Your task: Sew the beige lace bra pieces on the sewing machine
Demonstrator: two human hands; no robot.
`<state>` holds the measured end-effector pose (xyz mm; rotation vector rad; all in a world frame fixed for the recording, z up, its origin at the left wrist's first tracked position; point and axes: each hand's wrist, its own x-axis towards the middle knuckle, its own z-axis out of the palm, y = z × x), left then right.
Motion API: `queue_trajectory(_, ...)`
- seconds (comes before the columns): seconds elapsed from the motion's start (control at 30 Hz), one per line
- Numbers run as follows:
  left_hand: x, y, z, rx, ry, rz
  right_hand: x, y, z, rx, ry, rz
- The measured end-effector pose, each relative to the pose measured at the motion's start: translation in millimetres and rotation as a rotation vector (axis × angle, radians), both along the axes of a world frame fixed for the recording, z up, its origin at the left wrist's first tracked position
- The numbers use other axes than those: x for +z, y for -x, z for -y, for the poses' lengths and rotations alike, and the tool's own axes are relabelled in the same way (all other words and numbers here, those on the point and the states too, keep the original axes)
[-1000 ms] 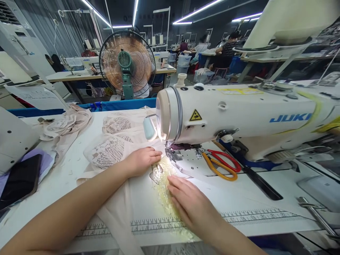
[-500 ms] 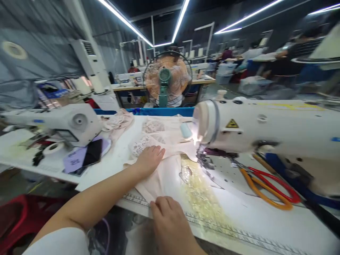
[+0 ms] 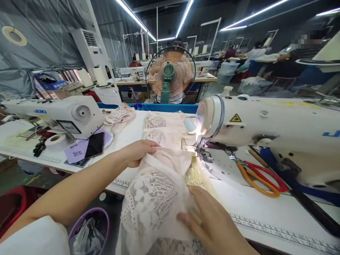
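My left hand [image 3: 139,152] is closed on the top edge of a pale pink lace fabric piece [image 3: 151,191], fingertips at its folded band. The lace piece is lifted toward me and hangs over the table's front edge. On its right side my right hand [image 3: 212,217] grips the fabric, the thumb on top and the other fingers partly hidden; this hand is a little blurred. The far end of the fabric reaches the lit needle area of the sewing machine [image 3: 241,118]. Further lace pieces [image 3: 156,129] lie flat behind my left hand.
Orange and red-handled scissors [image 3: 261,179] rest right of the needle. A second sewing machine [image 3: 55,115], a phone [image 3: 95,144] and a thread roll [image 3: 55,141] are at left. A green fan [image 3: 168,72] stands behind the table. Below is a purple bin [image 3: 107,226]. Other people sit further back.
The lace piece has been raised and drawn toward me. My left hand went from lying flat on it to pinching its edge; my right hand moved rightward onto its side.
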<state>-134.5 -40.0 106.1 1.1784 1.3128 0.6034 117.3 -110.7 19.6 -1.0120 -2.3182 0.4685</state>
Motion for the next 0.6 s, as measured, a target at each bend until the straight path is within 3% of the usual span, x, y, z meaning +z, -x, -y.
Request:
queue_trajectory(0.07, -14.6, 3.8, -8.6, 0.013, 0.041, 0.059, 0.6, 1.3, -2.3, -0.026, 0.13, 0.012)
queue_trajectory(0.13, -30.2, 16.8, -16.6, -0.022, 0.003, -0.089, 2.3, -4.0, -11.3, -0.013, 0.239, 0.056)
queue_trajectory(0.2, -40.4, 33.2, -25.5, -0.069, -0.085, -0.446, 1.4, -12.2, -25.9, -0.017, 0.181, 0.172)
queue_trajectory(0.27, -43.0, 46.3, -36.2, -0.103, -0.191, -0.813, -3.8, -16.8, -43.1, -0.097, 0.022, 0.322)
queue_trajectory(0.37, -36.1, 50.5, -52.4, -0.117, -0.299, -1.082, -14.0, -9.5, -65.3, -0.299, -0.104, 0.395)
queue_trajectory(0.5, -26.2, 18.8, -62.3, -0.109, -0.437, -1.19, -24.4, 13.0, -70.5, -0.443, -0.176, 0.416)
queue_trajectory(0.6, -31.2, -29.5, -65.0, -0.27, -0.715, -1.167, -35.0, 24.6, -59.6, -0.427, -0.186, 0.44)
